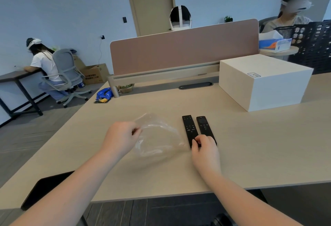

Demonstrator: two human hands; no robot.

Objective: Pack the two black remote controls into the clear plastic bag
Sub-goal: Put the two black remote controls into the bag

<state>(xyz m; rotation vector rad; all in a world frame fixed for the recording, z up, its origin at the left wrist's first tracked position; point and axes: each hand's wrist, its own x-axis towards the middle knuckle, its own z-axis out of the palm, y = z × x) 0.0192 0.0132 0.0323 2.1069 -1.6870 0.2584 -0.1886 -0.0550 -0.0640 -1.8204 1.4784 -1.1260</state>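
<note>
Two black remote controls lie side by side on the beige desk (250,154), the left remote (189,127) touching the right remote (204,126). My right hand (206,151) covers their near ends, fingers curled onto both of them. To their left a crumpled clear plastic bag (157,136) rests on the desk. My left hand (121,137) pinches the bag's left edge and lifts it slightly.
A white box (265,82) stands at the back right of the desk. A brown divider panel (184,50) runs along the far edge. A dark flat object (44,190) lies at the near left corner. Other people sit at neighbouring desks.
</note>
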